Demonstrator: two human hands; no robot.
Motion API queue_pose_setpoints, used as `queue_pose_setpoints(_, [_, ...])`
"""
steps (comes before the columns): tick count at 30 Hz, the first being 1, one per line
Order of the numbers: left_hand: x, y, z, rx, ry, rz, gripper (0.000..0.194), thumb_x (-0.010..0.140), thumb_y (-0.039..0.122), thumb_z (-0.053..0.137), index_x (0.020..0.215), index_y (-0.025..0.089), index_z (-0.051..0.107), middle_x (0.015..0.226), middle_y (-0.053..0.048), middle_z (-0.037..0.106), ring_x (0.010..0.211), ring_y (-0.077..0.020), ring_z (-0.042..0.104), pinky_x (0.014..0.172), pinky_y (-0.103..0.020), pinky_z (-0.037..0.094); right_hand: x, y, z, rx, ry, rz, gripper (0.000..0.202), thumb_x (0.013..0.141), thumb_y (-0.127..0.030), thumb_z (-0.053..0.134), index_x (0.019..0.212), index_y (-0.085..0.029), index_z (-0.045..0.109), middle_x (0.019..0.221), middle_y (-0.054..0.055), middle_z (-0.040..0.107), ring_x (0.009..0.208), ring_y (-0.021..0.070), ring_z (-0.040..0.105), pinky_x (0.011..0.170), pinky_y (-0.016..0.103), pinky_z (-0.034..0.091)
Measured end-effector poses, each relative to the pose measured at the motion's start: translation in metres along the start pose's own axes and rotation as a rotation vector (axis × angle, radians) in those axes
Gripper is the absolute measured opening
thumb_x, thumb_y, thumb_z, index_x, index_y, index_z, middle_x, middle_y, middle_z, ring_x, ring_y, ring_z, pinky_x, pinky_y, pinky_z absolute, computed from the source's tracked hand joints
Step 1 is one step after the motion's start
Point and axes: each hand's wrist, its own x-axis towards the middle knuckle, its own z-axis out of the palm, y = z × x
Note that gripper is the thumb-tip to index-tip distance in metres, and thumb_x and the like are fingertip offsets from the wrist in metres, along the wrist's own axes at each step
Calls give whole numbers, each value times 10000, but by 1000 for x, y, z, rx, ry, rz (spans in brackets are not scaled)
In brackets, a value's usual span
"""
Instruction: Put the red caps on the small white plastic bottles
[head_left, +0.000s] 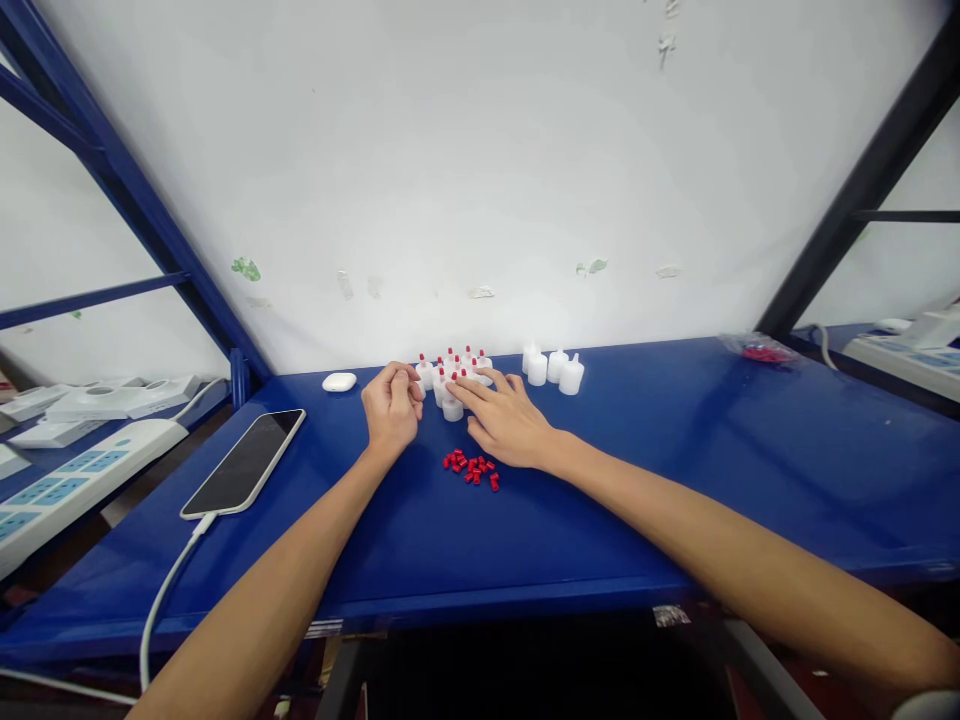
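Small white squeeze bottles with red-tipped nozzles (452,410) stand upright in a tight group near the wall. My left hand (393,405) is closed at the left side of the group, fingers curled inward; whatever may be inside them is hidden. Over the front right of the group lies my right hand (508,418), its fingers stretched out and the index fingertip at a red tip of a front bottle. Several loose red caps (475,468) are scattered on the blue table just in front of the bottles.
White bottles without red tips (571,375) stand to the right. A white earbud case (339,382) and a phone (244,465) on a charging cable lie left. A plastic bag with red pieces (765,352) is at far right. Power strips (154,437) lie beyond the left frame.
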Motion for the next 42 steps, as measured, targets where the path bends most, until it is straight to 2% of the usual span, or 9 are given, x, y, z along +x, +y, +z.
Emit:
queue_pose_setpoints(6, [-2,6,3,30,-75,0,312,906,307,453,686,151,610,495,33,524,323,-69,442,347,-197,319,-1,2,6,0,19,-59,551,929,-181,411,1480,-183,415,1505,120,459,1327,374,352,970,543,343])
queue_pose_setpoints(11, [-2,8,1,17,-123,-30,302,872,304,494,647,145,619,471,32,516,323,-67,432,351,-195,308,-1,16,-5,-10,188,-16,454,898,-145,445,1337,-198,549,1402,122,548,1216,327,455,939,489,368])
queue_pose_setpoints(15, [-3,8,-1,2,-143,-22,315,865,313,502,634,141,630,465,24,525,321,-70,432,356,-200,308,-12,47,-31,-208,225,360,349,910,-259,463,1220,-159,588,1268,199,570,1103,360,510,903,523,372])
queue_pose_setpoints(18, [-5,6,-2,-10,-143,10,334,879,339,495,645,142,630,489,15,544,331,-74,445,367,-207,315,-23,70,-47,-253,75,676,465,916,-399,457,1282,-117,506,1226,243,539,1028,378,562,803,471,424])
queue_pose_setpoints(21, [-8,5,-2,-13,-150,19,356,904,362,471,671,142,626,516,9,561,346,-79,467,386,-214,335,-29,82,-50,-178,-111,784,458,935,-418,419,1282,-123,470,1137,218,584,936,356,628,725,412,445])
queue_pose_setpoints(25, [-11,4,-1,61,-185,43,379,939,361,441,686,144,620,528,9,570,365,-84,498,423,-218,367,-28,77,-40,-124,-242,701,398,909,-365,485,1231,-132,464,1032,197,644,894,345,658,689,379,444])
queue_pose_setpoints(29, [-14,7,0,118,-241,73,378,945,372,444,710,145,636,545,6,588,390,-88,516,456,-220,385,-24,58,-26,-12,-224,481,399,847,-272,539,1216,-151,445,990,159,661,828,290,652,666,339,434])
queue_pose_setpoints(37, [-13,13,6,-202,-346,-21,372,858,408,433,952,134,667,742,-42,656,409,-91,480,435,-239,357,-11,10,-4,613,323,140,280,830,-218,533,1085,-225,419,964,42,604,777,184,606,741,325,494])
queue_pose_setpoints(42, [-10,8,5,-73,-356,-40,372,876,400,408,932,141,669,667,-24,625,390,-92,476,431,-236,355,-12,2,-2,584,311,108,301,826,-213,574,1096,-224,442,936,30,611,750,178,590,718,311,484])
